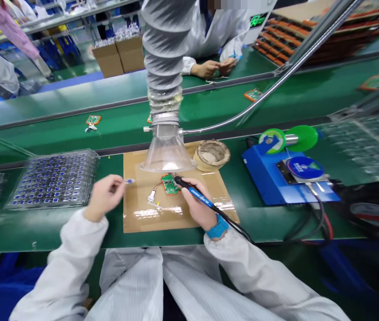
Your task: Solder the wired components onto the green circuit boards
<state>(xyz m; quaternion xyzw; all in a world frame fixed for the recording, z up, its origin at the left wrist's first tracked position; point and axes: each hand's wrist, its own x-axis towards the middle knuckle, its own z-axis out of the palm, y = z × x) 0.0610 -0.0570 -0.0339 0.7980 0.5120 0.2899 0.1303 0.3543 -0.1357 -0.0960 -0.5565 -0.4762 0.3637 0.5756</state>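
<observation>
My right hand (200, 206) grips a blue and black soldering iron (199, 195), its front end at the right edge of a green circuit board (170, 184) with an orange rim. Wires run from the board to a white connector (151, 195) on the brown work mat (183, 216). Over the mat's left edge, my left hand (107, 195) pinches a small blue and silver part (129, 181) between thumb and fingertips. The part is too small to name. Whether the iron's tip touches the board cannot be made out.
A clear fume hood (168, 154) hangs just above the board. A round pot (212, 154) stands behind the mat, a blue solder feeder (259, 178) to the right. Trays of small parts (55, 178) sit left. More boards (93, 119) lie on the green belt; a co-worker's hands (214, 67) are across it.
</observation>
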